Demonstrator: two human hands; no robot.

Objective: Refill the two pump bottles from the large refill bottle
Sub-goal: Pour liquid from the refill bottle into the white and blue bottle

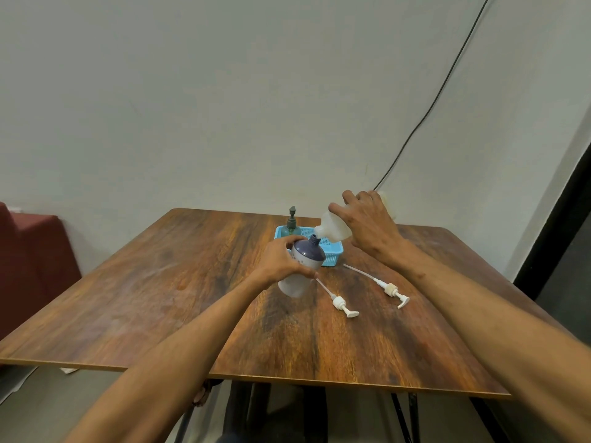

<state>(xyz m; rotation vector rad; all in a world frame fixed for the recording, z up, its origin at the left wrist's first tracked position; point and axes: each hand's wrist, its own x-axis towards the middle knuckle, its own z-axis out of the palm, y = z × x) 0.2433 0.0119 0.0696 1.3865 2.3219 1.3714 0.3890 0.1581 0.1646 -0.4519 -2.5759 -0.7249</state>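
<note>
Above the table [160, 298], a tilted pump bottle [308, 255] is clasped by the left grip [279, 260]; the refill bottle [334, 228], mouth at its neck, by the right grip [367, 225].

Refill bottle [332, 230] half-behind right hand [367, 225], pump bottle [308, 255] print blurred (perhaps floral)

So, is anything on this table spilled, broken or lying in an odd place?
No spill or damage shows. Two white pump heads with long tubes lie loose on the brown wooden table. The left hand holds the white bottle with a purple shoulder tilted, not upright, below the translucent refill bottle in the right hand.
</note>
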